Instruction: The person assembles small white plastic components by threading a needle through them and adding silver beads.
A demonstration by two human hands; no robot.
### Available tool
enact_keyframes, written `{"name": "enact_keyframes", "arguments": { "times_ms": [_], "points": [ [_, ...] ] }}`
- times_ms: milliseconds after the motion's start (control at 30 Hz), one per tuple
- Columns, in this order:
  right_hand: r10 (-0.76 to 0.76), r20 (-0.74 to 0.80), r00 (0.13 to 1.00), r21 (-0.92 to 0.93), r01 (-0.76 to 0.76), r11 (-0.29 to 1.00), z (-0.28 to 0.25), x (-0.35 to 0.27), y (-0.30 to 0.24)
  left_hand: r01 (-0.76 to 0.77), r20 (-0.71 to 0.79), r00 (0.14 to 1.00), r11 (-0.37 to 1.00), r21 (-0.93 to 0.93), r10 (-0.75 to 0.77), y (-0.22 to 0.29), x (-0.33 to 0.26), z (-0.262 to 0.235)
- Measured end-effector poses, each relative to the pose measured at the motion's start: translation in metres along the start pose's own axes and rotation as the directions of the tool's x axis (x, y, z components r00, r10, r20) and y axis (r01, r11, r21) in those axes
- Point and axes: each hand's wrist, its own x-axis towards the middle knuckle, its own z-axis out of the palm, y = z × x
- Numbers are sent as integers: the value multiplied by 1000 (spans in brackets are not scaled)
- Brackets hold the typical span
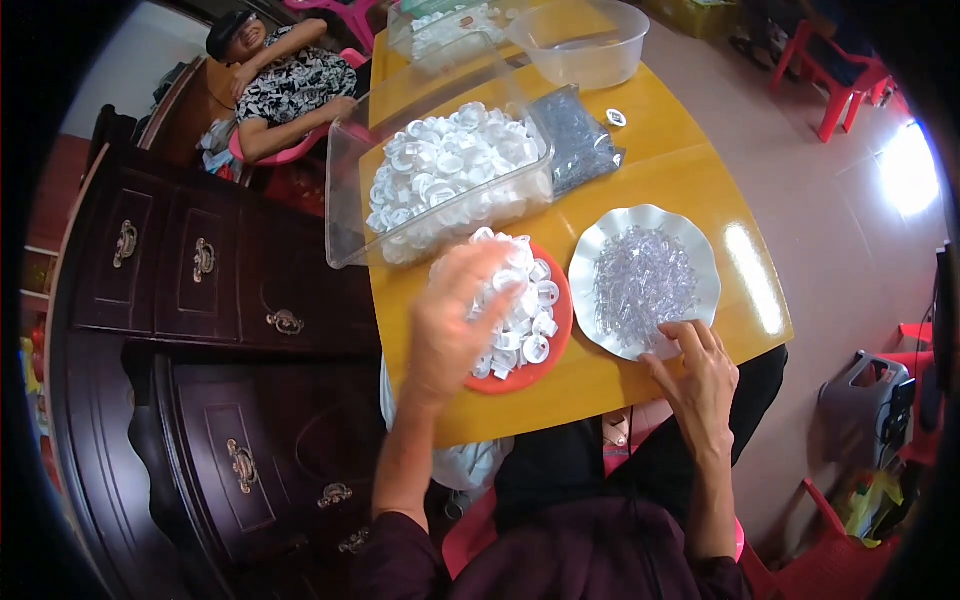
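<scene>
Over an orange plate (pixel 561 335) heaped with small white round plastic parts (pixel 535 349) is my left hand (pixel 455 315). It is smeared by motion, so whether its fingers hold a part cannot be told. To the right stands a white scalloped plate (pixel 705 262) bearing a pile of thin clear plastic pieces (pixel 646 272). My right hand (pixel 698 378) is at this plate's near rim, fingers curved and the thumb apart from the index finger. Nothing shows between them.
Beyond the orange plate, a large clear bin (pixel 345 215) holds many more white parts. Beside it lie a bag of dark grey material (pixel 575 140) and one loose part (pixel 616 117). A clear round tub (pixel 590 60) stands farther back. A person (pixel 290 90) sits at the far left.
</scene>
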Motion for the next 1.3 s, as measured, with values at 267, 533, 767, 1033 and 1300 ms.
{"name": "enact_keyframes", "arguments": {
  "times_ms": [267, 533, 767, 1033, 1300],
  "points": [
    [-126, -74, 989, -75, 120, 990, 22, 13, 8, 43, 152, 988, 995, -95, -28, 23, -58, 90],
    [-7, -110, 994, 84, 16, 996, 19, 16, 26, 222, 256, 951, 960, -172, -174, 27, -44, 106],
    [128, -59, 990, 397, -95, 913, 14, 10, 30, 14, 195, 981, 1000, -27, -8, 31, -59, 111],
    [207, -80, 975, 568, -126, 813, 12, 13, 26, 99, 135, 987, 991, -86, -87, 35, -52, 113],
    [235, -72, 969, 620, -141, 772, 6, 23, 22, 112, 86, 991, 977, -179, -98, 36, -45, 112]
  ]
}}
